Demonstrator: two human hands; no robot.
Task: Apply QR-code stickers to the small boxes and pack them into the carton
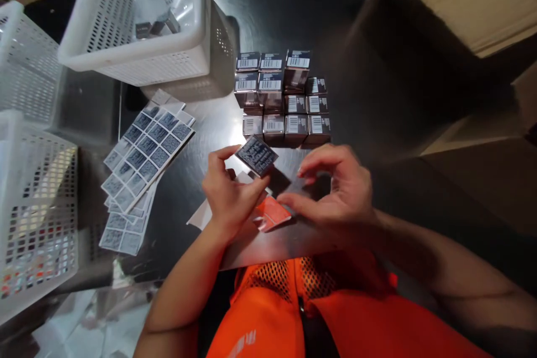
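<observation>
- While your left hand (229,193) pinches the dark printed label (256,155) by its near corner, you hold it lifted just in front of the stacked small boxes (282,98).
- Your right hand (335,190) hovers right of the label, fingers curled and apart, gripping nothing I can make out.
- An orange-printed backing piece (272,215) lies under your hands; the label sheets (145,159) sit well left of the boxes.
- You seem to be mid-labelling; next you'd need a box, squarely aligned.

Barcode labels top the small boxes (285,98), and the sticker sheets (146,151) carry print, all too small to read.
</observation>
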